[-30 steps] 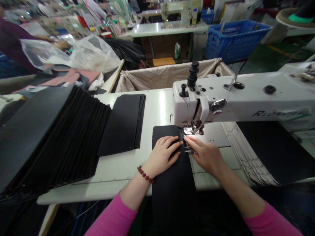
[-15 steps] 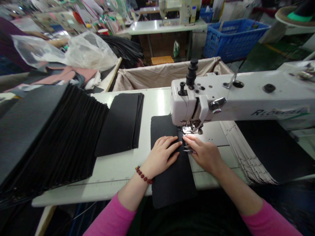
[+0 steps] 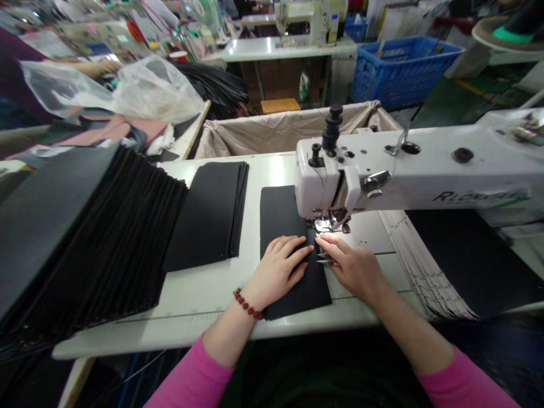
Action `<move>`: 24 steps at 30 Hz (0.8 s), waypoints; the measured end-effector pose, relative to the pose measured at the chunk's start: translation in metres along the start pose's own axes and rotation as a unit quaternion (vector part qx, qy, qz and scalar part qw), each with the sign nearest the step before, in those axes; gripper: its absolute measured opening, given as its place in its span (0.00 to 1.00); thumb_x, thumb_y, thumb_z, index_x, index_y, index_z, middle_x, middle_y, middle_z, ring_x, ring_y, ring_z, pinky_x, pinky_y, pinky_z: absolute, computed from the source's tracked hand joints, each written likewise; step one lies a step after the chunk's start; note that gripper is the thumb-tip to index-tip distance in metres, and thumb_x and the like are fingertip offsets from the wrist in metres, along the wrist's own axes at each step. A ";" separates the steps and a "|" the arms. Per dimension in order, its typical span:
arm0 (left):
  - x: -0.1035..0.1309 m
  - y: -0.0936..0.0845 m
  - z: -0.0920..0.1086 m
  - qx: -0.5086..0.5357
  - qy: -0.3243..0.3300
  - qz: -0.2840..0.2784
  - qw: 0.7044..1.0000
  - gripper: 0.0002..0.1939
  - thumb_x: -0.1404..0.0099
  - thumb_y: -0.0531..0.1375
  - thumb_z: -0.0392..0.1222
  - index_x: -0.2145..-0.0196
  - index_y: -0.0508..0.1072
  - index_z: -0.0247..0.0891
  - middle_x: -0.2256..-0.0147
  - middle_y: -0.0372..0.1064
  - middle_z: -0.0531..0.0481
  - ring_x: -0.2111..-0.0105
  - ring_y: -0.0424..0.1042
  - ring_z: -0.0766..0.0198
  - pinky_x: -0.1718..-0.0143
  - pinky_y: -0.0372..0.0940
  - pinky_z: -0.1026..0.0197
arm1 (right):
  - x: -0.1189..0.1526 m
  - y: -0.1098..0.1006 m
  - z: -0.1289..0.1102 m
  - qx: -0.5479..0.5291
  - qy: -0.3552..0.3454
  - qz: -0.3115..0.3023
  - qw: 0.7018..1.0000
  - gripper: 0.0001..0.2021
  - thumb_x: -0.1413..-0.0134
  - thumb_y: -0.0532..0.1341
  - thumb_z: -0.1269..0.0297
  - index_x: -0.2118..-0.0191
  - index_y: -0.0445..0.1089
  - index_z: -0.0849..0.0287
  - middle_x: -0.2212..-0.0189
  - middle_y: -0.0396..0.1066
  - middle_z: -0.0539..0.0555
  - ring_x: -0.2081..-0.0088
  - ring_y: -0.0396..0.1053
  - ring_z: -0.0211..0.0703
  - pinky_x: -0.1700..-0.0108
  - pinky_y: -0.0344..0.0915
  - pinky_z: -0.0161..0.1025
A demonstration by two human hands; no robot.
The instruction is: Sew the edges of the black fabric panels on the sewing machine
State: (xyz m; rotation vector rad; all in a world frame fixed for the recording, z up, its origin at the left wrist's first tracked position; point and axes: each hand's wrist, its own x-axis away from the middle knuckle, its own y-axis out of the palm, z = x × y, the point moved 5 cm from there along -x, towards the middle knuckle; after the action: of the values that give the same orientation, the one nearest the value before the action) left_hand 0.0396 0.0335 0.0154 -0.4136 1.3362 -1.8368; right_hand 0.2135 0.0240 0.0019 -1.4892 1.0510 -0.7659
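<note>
A black panel (image 3: 283, 212) lies on the white sewing table (image 3: 204, 300), its right edge under the lit presser foot (image 3: 325, 225) of a white sewing machine (image 3: 425, 170). My left hand (image 3: 280, 269) rests flat on the panel with its fingers spread, a red beaded bracelet at the wrist. Beside the presser foot, my right hand (image 3: 355, 266) has its fingertips at the panel's right edge. Small metal snips (image 3: 326, 259) stick out from under its fingers, held in the hand; their handles are hidden.
Tall stacks of black panels (image 3: 85, 226) and a smaller pile (image 3: 208, 215) stand left. More black pieces with pale edges (image 3: 467, 260) lie right. Behind are a fabric-lined bin (image 3: 263, 136), a blue basket (image 3: 395, 71) and a person's hand (image 3: 100, 68) near plastic bags.
The black panel has slid away from me under the presser foot, so its near end now lies on the table. Both my hands have stayed almost in place.
</note>
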 end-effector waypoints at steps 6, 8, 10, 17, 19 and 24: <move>0.000 0.000 -0.002 0.004 -0.003 0.003 1.000 0.19 0.30 0.54 0.38 0.43 0.67 0.46 0.42 0.62 0.47 0.43 0.60 0.54 0.40 0.56 0.45 | 0.000 0.000 0.000 -0.003 -0.004 0.008 1.000 0.28 0.43 0.55 0.71 0.36 0.58 0.51 0.37 0.60 0.52 0.55 0.72 0.46 0.59 0.69 0.41; 0.001 -0.001 -0.002 0.005 -0.004 0.009 1.000 0.19 0.30 0.54 0.37 0.43 0.67 0.46 0.42 0.63 0.47 0.43 0.60 0.54 0.40 0.57 0.45 | 0.000 0.000 0.000 -0.003 -0.005 0.008 1.000 0.28 0.43 0.56 0.70 0.36 0.57 0.50 0.37 0.59 0.52 0.55 0.73 0.46 0.59 0.69 0.42; 0.001 0.000 -0.003 0.003 -0.004 0.012 1.000 0.19 0.30 0.54 0.37 0.42 0.67 0.46 0.42 0.63 0.47 0.44 0.61 0.54 0.40 0.57 0.45 | 0.001 0.000 0.000 -0.003 -0.006 0.007 1.000 0.28 0.42 0.55 0.70 0.36 0.57 0.49 0.37 0.59 0.51 0.55 0.72 0.46 0.59 0.68 0.41; 0.001 0.000 -0.003 0.000 -0.009 0.025 1.000 0.19 0.30 0.54 0.37 0.44 0.68 0.46 0.43 0.64 0.46 0.44 0.62 0.53 0.42 0.59 0.44 | 0.001 0.001 0.000 -0.004 -0.007 0.009 1.000 0.28 0.43 0.56 0.71 0.36 0.57 0.49 0.37 0.59 0.51 0.55 0.72 0.45 0.60 0.68 0.40; 0.001 0.000 -0.003 0.003 -0.011 0.025 1.000 0.18 0.30 0.54 0.37 0.44 0.68 0.46 0.44 0.65 0.46 0.44 0.62 0.53 0.42 0.59 0.45 | 0.001 0.001 0.000 -0.003 -0.005 0.008 1.000 0.29 0.44 0.55 0.71 0.36 0.57 0.49 0.37 0.59 0.51 0.56 0.72 0.45 0.60 0.68 0.40; 0.001 0.000 -0.004 0.001 -0.017 0.018 1.000 0.18 0.30 0.54 0.38 0.43 0.67 0.45 0.43 0.64 0.46 0.44 0.62 0.53 0.41 0.58 0.46 | 0.001 0.001 0.000 -0.007 -0.002 0.005 1.000 0.30 0.44 0.55 0.72 0.36 0.56 0.49 0.37 0.59 0.50 0.54 0.72 0.45 0.59 0.68 0.41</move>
State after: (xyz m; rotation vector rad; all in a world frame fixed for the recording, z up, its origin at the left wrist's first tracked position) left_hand 0.0368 0.0353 0.0136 -0.4153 1.3119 -1.7933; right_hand 0.2141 0.0232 0.0012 -1.4969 1.0620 -0.7501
